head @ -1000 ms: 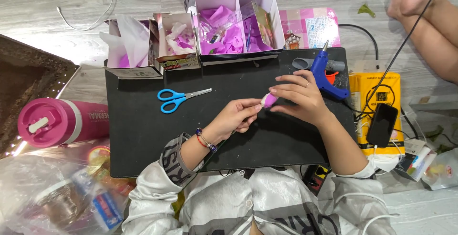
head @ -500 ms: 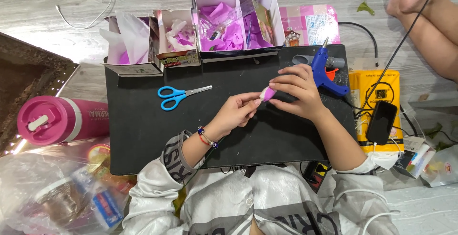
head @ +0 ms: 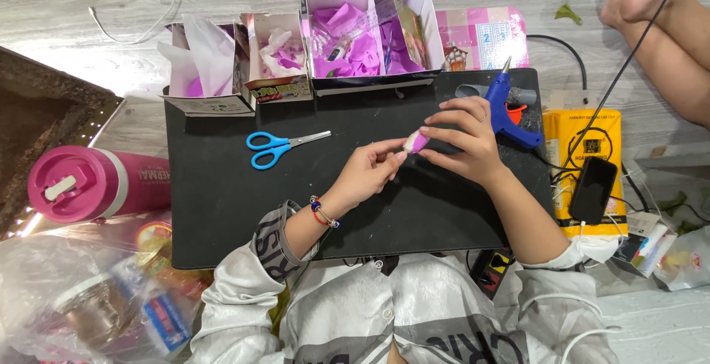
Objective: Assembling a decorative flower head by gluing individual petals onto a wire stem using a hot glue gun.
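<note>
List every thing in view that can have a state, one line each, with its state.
small purple piece: pinched between both hands above the mat
left hand: fingertips on the piece
right hand: fingertips on the piece
blue scissors: closed, flat on the black mat
blue glue gun: lying on the mat, unheld
large box: open, purple bits inside
pink bottle: lying on its side
phone: screen dark

A pale, silvery satin jacket [head: 414,312] with small round buttons and dark lettering across the chest is worn. Its sleeves are pushed up above grey ribbed cuffs [head: 277,242] marked with dark letters. A beaded bracelet [head: 324,213] in blue, red and white is worn on the left wrist.
</note>
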